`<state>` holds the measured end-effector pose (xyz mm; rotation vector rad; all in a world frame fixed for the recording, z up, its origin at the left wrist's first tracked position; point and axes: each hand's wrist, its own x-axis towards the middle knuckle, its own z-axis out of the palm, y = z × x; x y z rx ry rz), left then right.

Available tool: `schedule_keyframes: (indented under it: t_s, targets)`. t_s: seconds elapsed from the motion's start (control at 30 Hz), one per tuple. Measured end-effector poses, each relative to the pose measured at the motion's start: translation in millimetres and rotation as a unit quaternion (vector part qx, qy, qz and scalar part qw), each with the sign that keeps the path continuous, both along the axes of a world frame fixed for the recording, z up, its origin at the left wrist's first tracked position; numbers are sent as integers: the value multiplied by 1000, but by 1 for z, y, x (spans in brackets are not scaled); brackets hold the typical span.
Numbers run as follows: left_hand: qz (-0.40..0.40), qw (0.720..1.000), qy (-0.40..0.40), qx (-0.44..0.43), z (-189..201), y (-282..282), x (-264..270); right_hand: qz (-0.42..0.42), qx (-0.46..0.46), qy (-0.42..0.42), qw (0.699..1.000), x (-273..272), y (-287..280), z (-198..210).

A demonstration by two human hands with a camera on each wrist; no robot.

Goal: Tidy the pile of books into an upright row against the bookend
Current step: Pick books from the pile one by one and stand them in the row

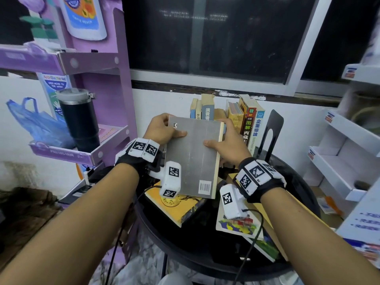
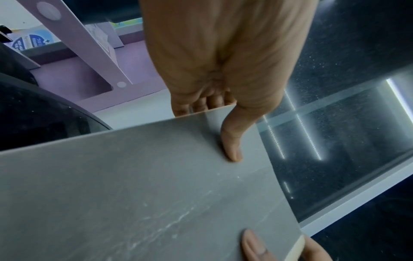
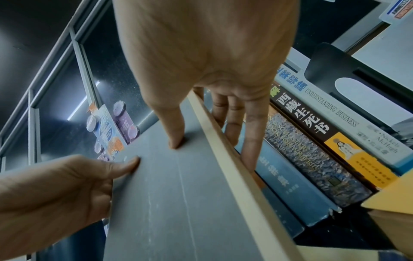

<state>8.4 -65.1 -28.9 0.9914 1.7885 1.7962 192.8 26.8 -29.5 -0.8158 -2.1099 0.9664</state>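
A grey-covered book [image 1: 193, 155] with a barcode at its near corner is held above the round black table [image 1: 298, 182], back cover up. My left hand [image 1: 162, 128] grips its far left corner, thumb on the cover [image 2: 232, 150] and fingers underneath. My right hand [image 1: 226, 138] grips its right page edge [image 3: 225, 155], thumb on top and fingers below. Behind it, several books [image 1: 244, 120] stand upright against a black bookend [image 1: 271, 130]. Loose books lie flat on the table: a yellow one [image 1: 174, 208] and illustrated ones [image 1: 240, 223].
A purple cardboard display shelf [image 1: 102, 79] stands at the left with a black tumbler [image 1: 79, 120] and a blue plastic bag [image 1: 35, 122]. White shelves [image 1: 339, 153] are at the right. A dark window [image 1: 205, 33] is above the books.
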Motion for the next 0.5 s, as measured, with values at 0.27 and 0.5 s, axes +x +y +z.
schedule_keyframes:
  t_s: [0.27, 0.5]
  targets:
    - [-65, 993, -60, 83, -11, -7, 2, 35, 18, 75, 996, 5, -5, 0]
    - [-65, 983, -118, 125, -10, -4, 10, 69, 36, 18, 997, -2, -8, 21]
